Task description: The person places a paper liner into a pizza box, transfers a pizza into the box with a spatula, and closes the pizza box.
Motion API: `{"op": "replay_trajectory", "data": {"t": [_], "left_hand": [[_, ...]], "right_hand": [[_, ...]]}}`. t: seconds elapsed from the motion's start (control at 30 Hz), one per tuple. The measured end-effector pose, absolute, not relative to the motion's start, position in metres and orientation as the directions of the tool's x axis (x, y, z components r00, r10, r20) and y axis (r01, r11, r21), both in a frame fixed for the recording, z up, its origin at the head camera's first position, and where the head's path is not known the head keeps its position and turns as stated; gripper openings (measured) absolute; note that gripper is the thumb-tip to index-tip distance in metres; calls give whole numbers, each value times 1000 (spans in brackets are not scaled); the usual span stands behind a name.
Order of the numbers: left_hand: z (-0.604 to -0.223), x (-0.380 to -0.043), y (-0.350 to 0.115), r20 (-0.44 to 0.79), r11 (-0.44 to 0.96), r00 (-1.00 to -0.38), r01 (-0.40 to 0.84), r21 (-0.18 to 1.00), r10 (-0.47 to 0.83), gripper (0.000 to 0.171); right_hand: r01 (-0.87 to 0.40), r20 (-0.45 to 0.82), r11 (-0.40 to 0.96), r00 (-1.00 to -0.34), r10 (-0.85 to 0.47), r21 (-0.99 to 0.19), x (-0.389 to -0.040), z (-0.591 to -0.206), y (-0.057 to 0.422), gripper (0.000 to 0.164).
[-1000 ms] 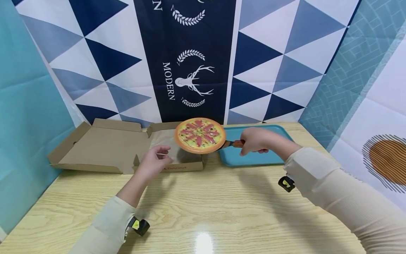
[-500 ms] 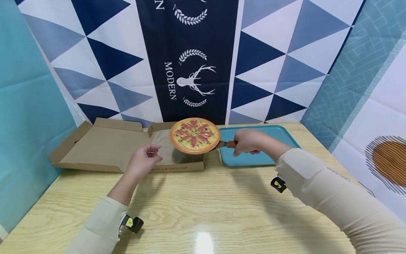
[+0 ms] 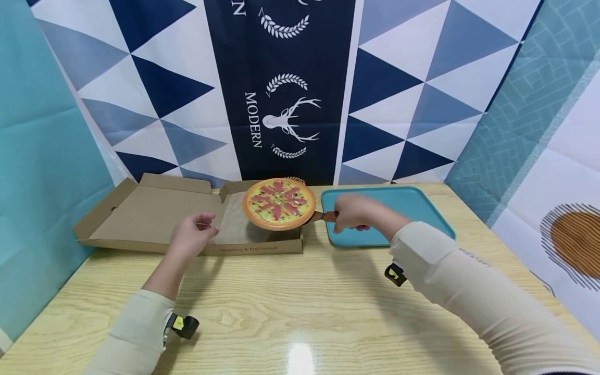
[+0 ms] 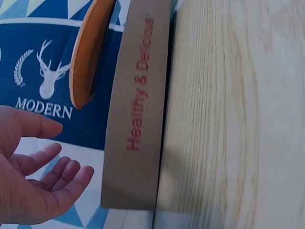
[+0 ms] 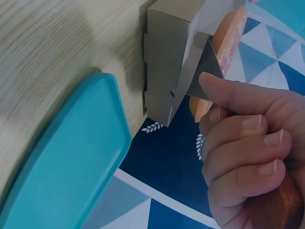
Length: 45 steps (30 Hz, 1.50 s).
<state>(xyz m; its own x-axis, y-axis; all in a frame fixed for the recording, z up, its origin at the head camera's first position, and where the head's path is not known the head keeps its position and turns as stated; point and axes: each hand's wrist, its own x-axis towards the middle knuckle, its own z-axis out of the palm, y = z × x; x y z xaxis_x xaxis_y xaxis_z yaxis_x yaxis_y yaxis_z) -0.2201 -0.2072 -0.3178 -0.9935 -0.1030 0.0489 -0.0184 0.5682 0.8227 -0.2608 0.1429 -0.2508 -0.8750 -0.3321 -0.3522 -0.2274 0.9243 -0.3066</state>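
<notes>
My right hand [image 3: 354, 212] grips the wooden handle of a pizza server [image 5: 208, 71], its fingers curled round it. On the server's metal blade rests a round pizza [image 3: 279, 204] with red strips on top. The pizza hangs above the right half of an open cardboard pizza box [image 3: 262, 247], tilted a little, its shadow falling on the paper lining [image 3: 233, 224]. My left hand [image 3: 191, 235] holds nothing. It hovers over the front of the box near the fold, fingers loosely bent and apart, clear of the pizza's edge in the left wrist view.
To the right of the box lies a teal tray [image 3: 398, 200], below and beyond my right hand. The box lid [image 3: 145, 213] lies opened out to the left. A patterned cloth [image 3: 281, 52] hangs behind the wooden table [image 3: 281, 302].
My right hand has carried the pizza on the server leftward, further over the box. My left hand has drawn away to the left, still holding nothing.
</notes>
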Motion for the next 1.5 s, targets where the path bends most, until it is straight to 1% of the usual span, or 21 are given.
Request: {"op": "replay_trajectory", "data": {"t": [0.13,0.3,0.5,0.6,0.73,0.83,0.9,1.13,1.5], "left_hand": [[-322,-224,-214,44,586,-989,-49,809,-144,41],[-326,-229,-222,39,607,-986,-70,791,-164,41],[-328,-235,-231,22,649,-984,-99,754,-176,41],[-328,-236,-235,-3,671,-985,-119,732,-172,41],[-330,-236,-239,-87,622,-989,-145,769,-123,42],[-331,-235,-241,-151,557,-987,-155,816,-53,48],[-332,-234,-241,-174,537,-985,-156,829,-17,52],[-330,-231,-241,-167,575,-985,-116,810,36,59],[-333,-231,-243,-172,578,-984,-117,807,42,62]], "right_hand": [[-221,-357,929,-877,-323,-297,-263,-254,138,16],[-216,-363,932,-876,-317,-293,-267,-255,132,14],[-188,-388,934,-871,-301,-303,-274,-257,124,29],[-189,-390,936,-871,-300,-298,-278,-258,121,29],[-207,-396,937,-864,-310,-283,-283,-258,115,30],[-213,-402,937,-860,-314,-276,-287,-259,111,31],[-213,-407,938,-858,-313,-273,-290,-259,108,30],[-224,-439,949,-846,-303,-223,-298,-260,97,40],[-243,-460,962,-845,-273,-125,-307,-258,80,39]]}}
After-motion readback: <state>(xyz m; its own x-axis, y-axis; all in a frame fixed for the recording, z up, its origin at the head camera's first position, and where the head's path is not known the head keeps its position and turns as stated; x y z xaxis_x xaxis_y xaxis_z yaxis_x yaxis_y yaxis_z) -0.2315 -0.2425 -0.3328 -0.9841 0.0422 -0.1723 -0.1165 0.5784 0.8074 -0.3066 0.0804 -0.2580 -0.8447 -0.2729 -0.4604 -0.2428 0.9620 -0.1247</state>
